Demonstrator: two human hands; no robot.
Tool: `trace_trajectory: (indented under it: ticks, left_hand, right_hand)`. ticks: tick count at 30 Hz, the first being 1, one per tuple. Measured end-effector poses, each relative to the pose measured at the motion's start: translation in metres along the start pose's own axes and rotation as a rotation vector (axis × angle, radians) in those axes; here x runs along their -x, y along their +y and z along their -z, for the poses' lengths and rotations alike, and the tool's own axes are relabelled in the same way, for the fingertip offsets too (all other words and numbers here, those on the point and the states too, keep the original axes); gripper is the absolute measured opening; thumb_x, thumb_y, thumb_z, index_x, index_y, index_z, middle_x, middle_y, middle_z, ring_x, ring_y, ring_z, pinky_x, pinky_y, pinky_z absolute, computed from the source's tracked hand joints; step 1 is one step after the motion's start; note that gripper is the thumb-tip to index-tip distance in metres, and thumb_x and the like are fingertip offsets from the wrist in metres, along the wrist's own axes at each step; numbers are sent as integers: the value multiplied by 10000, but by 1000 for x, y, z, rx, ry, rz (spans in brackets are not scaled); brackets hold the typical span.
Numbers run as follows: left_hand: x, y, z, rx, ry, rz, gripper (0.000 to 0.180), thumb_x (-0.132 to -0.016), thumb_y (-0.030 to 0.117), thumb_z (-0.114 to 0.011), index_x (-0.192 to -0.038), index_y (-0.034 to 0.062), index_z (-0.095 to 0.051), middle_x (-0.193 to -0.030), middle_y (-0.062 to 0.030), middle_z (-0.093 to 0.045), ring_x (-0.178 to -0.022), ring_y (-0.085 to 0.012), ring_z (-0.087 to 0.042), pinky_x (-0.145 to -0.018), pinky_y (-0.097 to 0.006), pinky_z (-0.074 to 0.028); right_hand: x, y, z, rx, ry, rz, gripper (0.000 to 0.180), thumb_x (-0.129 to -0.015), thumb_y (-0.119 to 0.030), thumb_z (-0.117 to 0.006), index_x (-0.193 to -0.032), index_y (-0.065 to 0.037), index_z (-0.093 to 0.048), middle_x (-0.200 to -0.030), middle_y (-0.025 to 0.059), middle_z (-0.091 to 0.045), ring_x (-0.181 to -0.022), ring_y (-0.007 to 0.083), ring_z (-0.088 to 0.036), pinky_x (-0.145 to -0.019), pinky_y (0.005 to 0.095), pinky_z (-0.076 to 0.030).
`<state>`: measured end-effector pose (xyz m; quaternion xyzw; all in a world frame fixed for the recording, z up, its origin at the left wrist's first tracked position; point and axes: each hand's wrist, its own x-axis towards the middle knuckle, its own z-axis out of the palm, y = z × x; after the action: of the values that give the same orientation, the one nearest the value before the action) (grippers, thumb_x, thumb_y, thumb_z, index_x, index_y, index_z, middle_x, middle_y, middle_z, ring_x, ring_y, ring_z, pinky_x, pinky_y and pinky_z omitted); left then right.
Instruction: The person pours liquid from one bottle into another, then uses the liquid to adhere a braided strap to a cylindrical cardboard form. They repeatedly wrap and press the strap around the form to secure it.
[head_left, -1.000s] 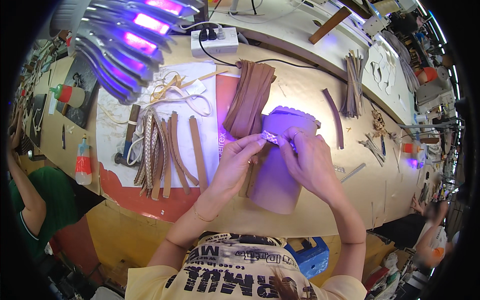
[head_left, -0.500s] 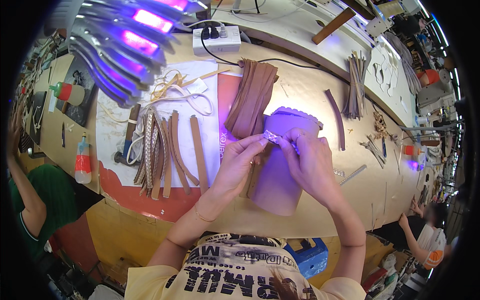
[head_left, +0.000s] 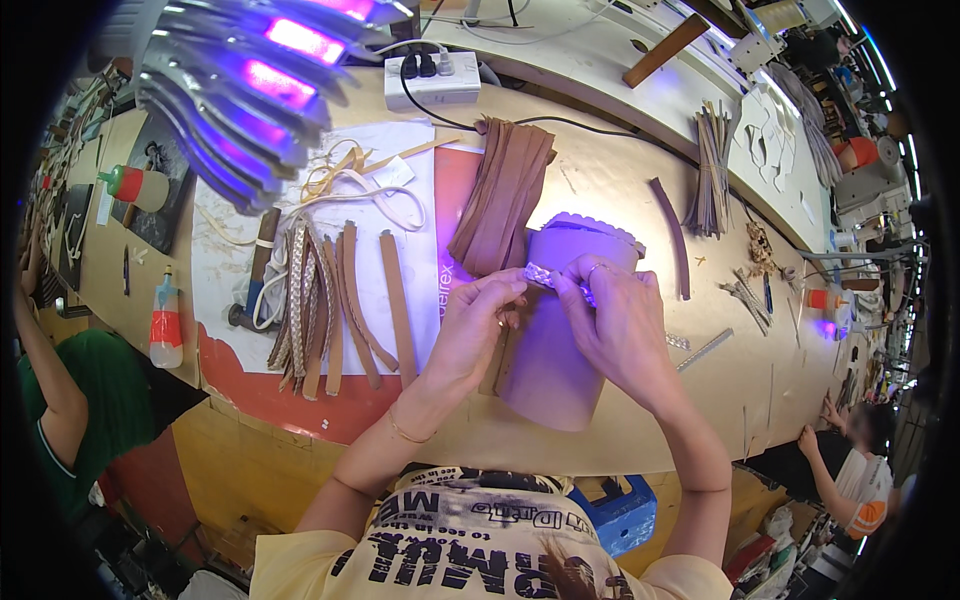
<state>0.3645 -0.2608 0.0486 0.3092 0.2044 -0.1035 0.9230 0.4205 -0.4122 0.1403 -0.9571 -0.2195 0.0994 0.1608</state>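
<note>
Busy wooden tabletop [head_left: 600, 190] here: both hands pinch one small silvery braided strip [head_left: 545, 276], left hand [head_left: 478, 325] and right hand [head_left: 615, 320] clamped on its ends, right over one purple scalloped leather piece [head_left: 560, 350]. One white power strip [head_left: 432, 80] sits farther back.

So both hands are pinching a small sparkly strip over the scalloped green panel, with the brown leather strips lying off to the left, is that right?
Not quite: the head view shows the scalloped panel is purple, not green. The rest holds: the left hand and right hand pinch the small sparkly strip over it, and the brown leather strips lie to the left.
</note>
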Motion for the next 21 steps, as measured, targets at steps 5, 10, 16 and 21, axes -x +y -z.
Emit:
trace_trajectory:
  ticks: [5,10,16,21]
  left_hand:
    - [-2,-3,-4,-194,46,-105,169,-947,172,-667,-1010,40,-753,-845,49,-646,-730,-19,-498,-630,-201,-385]
    - [-6,-11,-2,-252,143,-105,165,-952,162,-657,-997,36,-754,-813,66,-615,-694,-9,-458,-611,-188,-346]
    - [3,-14,-1,-215,83,-181,174,-959,118,-641,-1026,-13,-734,-950,33,-602,-783,-29,-481,-666,-185,-369]
    - [15,-15,-25,-242,-71,-404,177,-957,79,-636,-1054,-45,-716,-1055,-21,-599,-935,-82,-540,-785,-220,-435]
  right_hand:
    - [-1,-2,-1,-10,24,-1,184,-955,-240,-616,-906,-66,-654,-777,82,-663,-705,264,-607,-719,373,-328]
    - [-6,0,5,35,1,6,215,-921,-259,-662,-863,-53,-683,-707,130,-672,-612,292,-640,-645,401,-432]
    - [-4,0,12,-60,-58,7,234,-936,-278,-629,-874,-57,-678,-699,143,-682,-653,347,-642,-707,439,-440]
    - [9,17,28,-486,-163,-123,204,-966,-201,-613,-939,-4,-658,-714,109,-654,-672,203,-633,-695,322,-476]
